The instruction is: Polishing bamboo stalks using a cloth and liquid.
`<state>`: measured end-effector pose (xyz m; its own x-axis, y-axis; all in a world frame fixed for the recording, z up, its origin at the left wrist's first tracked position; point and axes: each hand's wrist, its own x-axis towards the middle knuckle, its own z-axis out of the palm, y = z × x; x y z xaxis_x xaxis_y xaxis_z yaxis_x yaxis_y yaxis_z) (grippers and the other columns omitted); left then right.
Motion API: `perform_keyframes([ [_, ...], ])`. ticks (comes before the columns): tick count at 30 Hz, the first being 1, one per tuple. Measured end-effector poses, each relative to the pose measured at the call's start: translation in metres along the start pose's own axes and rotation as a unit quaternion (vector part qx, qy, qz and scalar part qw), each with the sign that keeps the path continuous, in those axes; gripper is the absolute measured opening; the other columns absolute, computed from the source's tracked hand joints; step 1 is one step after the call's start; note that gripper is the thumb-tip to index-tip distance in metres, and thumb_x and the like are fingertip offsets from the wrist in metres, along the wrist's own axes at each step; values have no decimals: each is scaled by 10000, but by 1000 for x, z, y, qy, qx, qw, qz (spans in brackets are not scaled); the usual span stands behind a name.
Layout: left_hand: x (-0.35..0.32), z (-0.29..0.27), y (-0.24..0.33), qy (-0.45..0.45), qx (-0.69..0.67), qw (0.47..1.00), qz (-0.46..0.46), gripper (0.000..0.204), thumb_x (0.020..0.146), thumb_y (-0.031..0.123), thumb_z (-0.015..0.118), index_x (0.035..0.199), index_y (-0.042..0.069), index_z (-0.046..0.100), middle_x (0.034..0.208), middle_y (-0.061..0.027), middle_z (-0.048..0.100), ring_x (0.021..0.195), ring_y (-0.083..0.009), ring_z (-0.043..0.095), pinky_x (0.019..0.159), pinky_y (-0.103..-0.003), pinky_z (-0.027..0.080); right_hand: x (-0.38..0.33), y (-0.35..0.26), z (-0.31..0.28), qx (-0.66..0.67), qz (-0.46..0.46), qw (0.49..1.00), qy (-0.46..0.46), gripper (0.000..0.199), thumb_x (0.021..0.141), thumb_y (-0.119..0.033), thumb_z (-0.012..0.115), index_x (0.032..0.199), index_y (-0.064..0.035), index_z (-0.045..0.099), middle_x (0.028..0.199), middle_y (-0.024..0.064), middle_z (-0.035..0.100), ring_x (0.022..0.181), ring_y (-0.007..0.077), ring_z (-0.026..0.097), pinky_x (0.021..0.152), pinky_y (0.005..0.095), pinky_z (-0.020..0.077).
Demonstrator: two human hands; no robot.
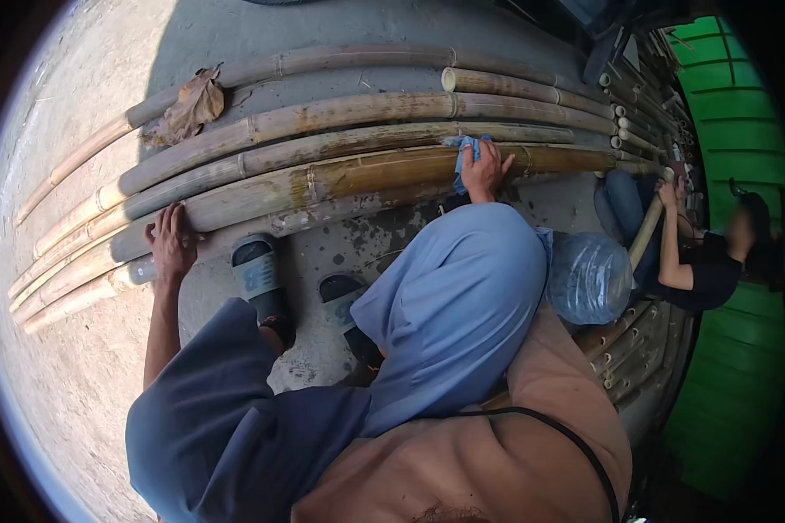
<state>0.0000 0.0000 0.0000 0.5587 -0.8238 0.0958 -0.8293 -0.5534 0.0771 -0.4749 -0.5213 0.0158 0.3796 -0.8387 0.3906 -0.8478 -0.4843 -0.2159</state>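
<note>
Resting left hand (174, 241), fingers loosely spread and grasping nothing, upon the bamboo pole (375, 174); pressing blue cloth (469, 157) onto it with right hand (487, 173), fingers curled. Lying lengthwise left to right, directly beneath both hands.

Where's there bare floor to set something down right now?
Sunlit ground, bordered by the bamboo poles and left forearm; also grey floor beyond the farthest pole. Crowded: right side, with clear plastic container, co-worker and stacked bamboo.
</note>
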Motion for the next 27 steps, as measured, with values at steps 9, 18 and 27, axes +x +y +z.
perform_keyframes([
  [9,40,-40,-24,-207,-73,975,-13,959,690,354,934,1535,115,549,1576,-146,549,1512,-336,446,1239,-559,280,-61,-181,14,163,-154,969,-102,340,995,-343,647,1138,-48,739,1179,139,709,1251,364,614,1287,688,172],
  [18,14,0,-4,-11,-28,999,36,953,707,270,899,1539,39,496,1538,-177,542,1483,-355,449,1238,-529,256,-41,-118,7,157,-136,978,-24,288,967,-323,663,1090,-70,726,1160,109,714,1205,335,633,1291,712,122],
  [27,38,-5,-32,-147,-24,989,18,1007,693,292,915,1576,91,475,1552,-160,532,1488,-360,440,1215,-578,294,-34,-122,6,130,-37,991,-16,269,924,-292,699,1028,-45,727,1144,152,686,1236,361,596,1302,692,134],
])
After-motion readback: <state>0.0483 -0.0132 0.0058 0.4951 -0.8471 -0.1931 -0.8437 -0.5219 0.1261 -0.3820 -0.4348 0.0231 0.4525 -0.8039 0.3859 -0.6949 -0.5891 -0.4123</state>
